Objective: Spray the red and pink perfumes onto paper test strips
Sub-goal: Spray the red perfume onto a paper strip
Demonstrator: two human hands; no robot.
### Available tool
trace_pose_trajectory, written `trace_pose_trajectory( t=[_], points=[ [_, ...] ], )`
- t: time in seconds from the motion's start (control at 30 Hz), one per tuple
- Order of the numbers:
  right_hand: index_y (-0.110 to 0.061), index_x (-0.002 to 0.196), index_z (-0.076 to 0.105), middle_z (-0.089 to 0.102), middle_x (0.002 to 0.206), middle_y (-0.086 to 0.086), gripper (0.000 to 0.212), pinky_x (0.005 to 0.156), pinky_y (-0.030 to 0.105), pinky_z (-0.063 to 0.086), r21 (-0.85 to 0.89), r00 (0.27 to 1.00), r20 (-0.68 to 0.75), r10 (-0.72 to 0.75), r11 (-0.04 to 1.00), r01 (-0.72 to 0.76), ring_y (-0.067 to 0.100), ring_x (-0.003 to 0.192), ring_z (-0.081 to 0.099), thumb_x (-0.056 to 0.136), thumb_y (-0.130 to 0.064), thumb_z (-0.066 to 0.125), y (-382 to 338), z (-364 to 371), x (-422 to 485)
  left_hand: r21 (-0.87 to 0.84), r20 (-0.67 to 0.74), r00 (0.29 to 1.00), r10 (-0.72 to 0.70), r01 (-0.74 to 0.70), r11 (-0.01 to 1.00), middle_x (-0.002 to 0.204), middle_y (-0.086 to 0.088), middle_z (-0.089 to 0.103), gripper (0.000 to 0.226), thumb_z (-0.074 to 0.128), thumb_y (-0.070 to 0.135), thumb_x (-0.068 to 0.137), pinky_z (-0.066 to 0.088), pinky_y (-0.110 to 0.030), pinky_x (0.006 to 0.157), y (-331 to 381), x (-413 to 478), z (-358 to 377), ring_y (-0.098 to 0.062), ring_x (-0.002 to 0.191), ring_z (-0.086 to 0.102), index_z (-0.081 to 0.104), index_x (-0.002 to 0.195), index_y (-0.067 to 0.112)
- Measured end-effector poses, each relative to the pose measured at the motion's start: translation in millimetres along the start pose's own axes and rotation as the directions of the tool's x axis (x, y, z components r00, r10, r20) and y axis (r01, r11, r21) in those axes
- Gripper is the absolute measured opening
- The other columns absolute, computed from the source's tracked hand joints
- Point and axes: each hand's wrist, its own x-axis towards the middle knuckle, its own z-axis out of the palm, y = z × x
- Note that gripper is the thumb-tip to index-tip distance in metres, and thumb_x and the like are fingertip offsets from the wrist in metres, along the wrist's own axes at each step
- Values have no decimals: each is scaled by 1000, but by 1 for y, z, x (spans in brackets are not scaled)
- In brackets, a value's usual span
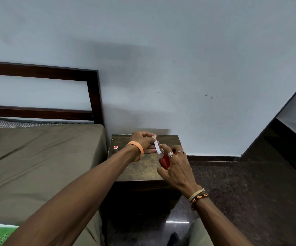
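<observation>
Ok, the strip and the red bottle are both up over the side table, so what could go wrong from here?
1. The paper test strip is pinched only at its top by the left hand, so a spray could bend it away and miss.
2. The right hand covers most of the red perfume bottle; I cannot see where the nozzle points, so it may hit the left hand's fingers.
3. Overspray may land on the side table.

Small table (pixel 140 167) top mostly bare; red cap (pixel 115 147) at far-left corner; bed (pixel 37 157) flanks left, wall (pixel 161 68) behind.
</observation>
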Motion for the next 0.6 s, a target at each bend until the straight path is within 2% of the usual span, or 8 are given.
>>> trace_pose_trajectory(
  t=[0.13, 0.27, 0.4, 0.5, 0.6],
  points=[
    [-44, 137, 28, 41, 118, 5, 73, 78, 35, 52, -11, 998, -15, -57, 998, 56, 25, 99, 48, 73, -37, 63, 3, 6, -4, -9, 5, 1000, -9, 9, 1000, 88, -20, 69, 13, 58, -1, 89, 59, -32, 54, -2, 2, 1, -25, 72, 70, 62, 101, -1],
    [-45, 136, 30, 38, 121, 3, 72, 78, 36, 54, 115, 998, -59, 32, 993, -25, 22, 101, 45, 75, -36, 67, 6, 6, 2, -16, 16, 999, -33, 33, 999, 86, -18, 68, 14, 56, -1, 90, 60, -33, 56, -6, 5, 3, -24, 74, 70, 61, 104, -1],
    [-44, 138, 28, 40, 118, 5, 74, 77, 40, 55, 5, 998, -24, -52, 999, 52, 26, 100, 48, 74, -38, 65, 6, 7, 8, -13, 11, 999, -36, 36, 999, 83, -17, 68, 16, 58, -1, 90, 59, -32, 54, -8, 10, 3, -22, 69, 70, 61, 105, -2],
    [-43, 139, 31, 40, 118, 5, 74, 77, 40, 54, 71, 999, -37, 9, 997, -7, 27, 98, 48, 73, -37, 64, 4, 6, 17, 0, 14, 999, -29, 29, 1000, 83, -17, 69, 14, 57, -2, 90, 59, -32, 54, -9, 10, 4, -21, 71, 70, 62, 103, -1],
    [-40, 136, 36, 42, 114, 5, 71, 79, 40, 52, -3, 1000, -12, -19, 1000, 19, 30, 98, 50, 70, -39, 62, 1, 3, 23, 3, 16, 1000, -24, 24, 1000, 80, -14, 67, 16, 58, -1, 89, 60, -33, 57, -9, 9, 5, -21, 65, 68, 61, 105, -3]
  ],
)
